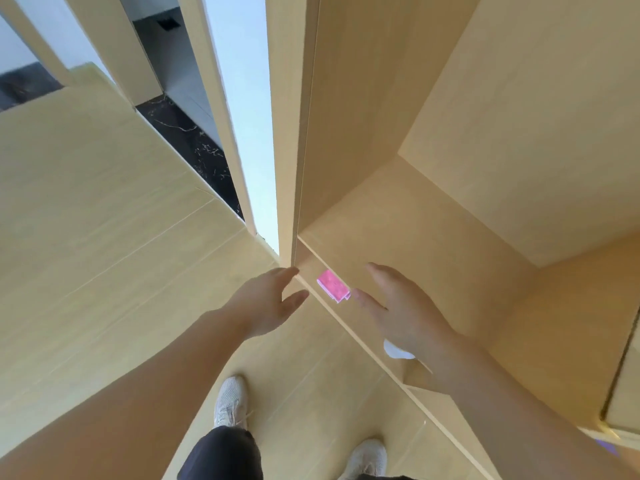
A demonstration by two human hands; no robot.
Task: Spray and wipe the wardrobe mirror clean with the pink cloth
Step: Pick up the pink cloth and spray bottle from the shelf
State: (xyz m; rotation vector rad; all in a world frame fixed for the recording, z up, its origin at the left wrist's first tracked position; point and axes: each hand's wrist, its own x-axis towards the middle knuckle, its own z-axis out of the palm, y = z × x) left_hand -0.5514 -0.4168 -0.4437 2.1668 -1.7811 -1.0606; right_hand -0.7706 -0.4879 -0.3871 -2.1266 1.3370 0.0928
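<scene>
Two hands, both spread wide, holding nothing. Left hand (268,301) at 9 o'clock of the pink cloth (332,285); right hand (398,306) at 3 o'clock, thumb just beside it. One cloth, folded, on the wardrobe floor (433,244) near the front edge. Judgement: pinch all folded layers together. One white object (396,351) under the right wrist, unidentified. Mirror (249,98) probably the pale strip at 12 o'clock.

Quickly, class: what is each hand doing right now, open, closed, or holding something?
Left hand: open, fingers spread, holding nothing.
Right hand: open, holding nothing, near the pink cloth.
</scene>
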